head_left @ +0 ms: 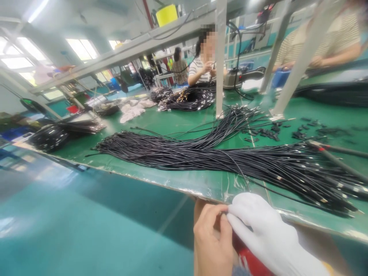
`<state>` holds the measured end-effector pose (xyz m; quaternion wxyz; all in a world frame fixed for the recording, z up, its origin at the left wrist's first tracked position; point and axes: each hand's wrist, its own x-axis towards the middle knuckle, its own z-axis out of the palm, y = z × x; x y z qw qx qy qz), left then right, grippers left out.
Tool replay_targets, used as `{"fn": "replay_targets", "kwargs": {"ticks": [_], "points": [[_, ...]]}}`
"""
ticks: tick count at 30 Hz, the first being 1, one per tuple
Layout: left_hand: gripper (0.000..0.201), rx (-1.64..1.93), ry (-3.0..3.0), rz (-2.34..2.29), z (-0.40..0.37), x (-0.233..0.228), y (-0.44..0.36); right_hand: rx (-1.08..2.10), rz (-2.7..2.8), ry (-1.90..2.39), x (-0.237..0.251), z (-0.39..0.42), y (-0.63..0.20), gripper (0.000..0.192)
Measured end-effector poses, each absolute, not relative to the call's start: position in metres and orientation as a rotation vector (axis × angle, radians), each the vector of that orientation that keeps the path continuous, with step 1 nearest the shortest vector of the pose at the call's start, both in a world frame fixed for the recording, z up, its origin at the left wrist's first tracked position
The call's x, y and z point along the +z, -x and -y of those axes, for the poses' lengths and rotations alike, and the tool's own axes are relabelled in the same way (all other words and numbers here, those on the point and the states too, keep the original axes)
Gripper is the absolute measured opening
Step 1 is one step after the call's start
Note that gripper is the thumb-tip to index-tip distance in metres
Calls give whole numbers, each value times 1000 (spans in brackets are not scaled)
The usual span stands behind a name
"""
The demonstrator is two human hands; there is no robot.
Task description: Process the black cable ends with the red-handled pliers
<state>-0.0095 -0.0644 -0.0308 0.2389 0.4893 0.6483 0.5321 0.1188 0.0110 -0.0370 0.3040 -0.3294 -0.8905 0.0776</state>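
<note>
We're looking across the green workbench (178, 122), and the biggest thing on it is the long sheaf of thin black cables (218, 159), fanned out from left to right and running off toward the right edge. A second strand of the same cables (230, 122) crosses up toward the metal post (220, 57). We'd judge these light and floppy, a bit slick in their jackets, and prone to tangling; one wire pulled from the middle would drag its neighbours, so we'd take one near its end, where small metal tips glint at the right. A coiled heap of cables (189, 99) sits further back in front of a seated co-worker (202, 63), and another dark bundle (54, 136) lies at the far left. Little black bits (267, 132) are scattered on the mat to the right.

Now down to the hands, below the bench's front edge and clear of the sheaf. Our right hand (264, 234), in a white glove, is curled with its fingertips meeting the left's. Our bare left hand (212, 237) is pinched, thumb against forefinger, right at that meeting point. Whatever is nipped there is too small to make out; we can't tell whether it's a wire end or a small part. Something red (253, 264) shows just beneath the hands.
</note>
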Motion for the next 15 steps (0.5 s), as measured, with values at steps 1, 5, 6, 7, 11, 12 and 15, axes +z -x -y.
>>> {"fn": "replay_targets", "kwargs": {"ticks": [1, 5, 6, 7, 11, 12, 15], "points": [[27, 1455, -1313, -1753, 64, -30, 10, 245, 2370, 878, -37, -12, -119, 23], [24, 1473, -1223, -1722, 65, -29, 10, 399, 2404, 941, -35, -16, -121, 27], [23, 1472, -1197, -1727, 65, -28, 10, 412, 2405, 957, -35, -16, -122, 28], [23, 1467, -1172, -1729, 65, -27, 10, 418, 2404, 968, -34, -16, -123, 29], [30, 1413, -1045, -1579, 63, -19, 16, 546, 2428, 1073, -25, -19, -125, 34], [32, 1397, -1000, -1494, 62, -18, 19, 608, 2429, 1144, -21, -21, -125, 35], [34, 1353, -891, -1273, 60, -14, 26, 801, 2440, 1269, -7, -26, -124, 34]]}}
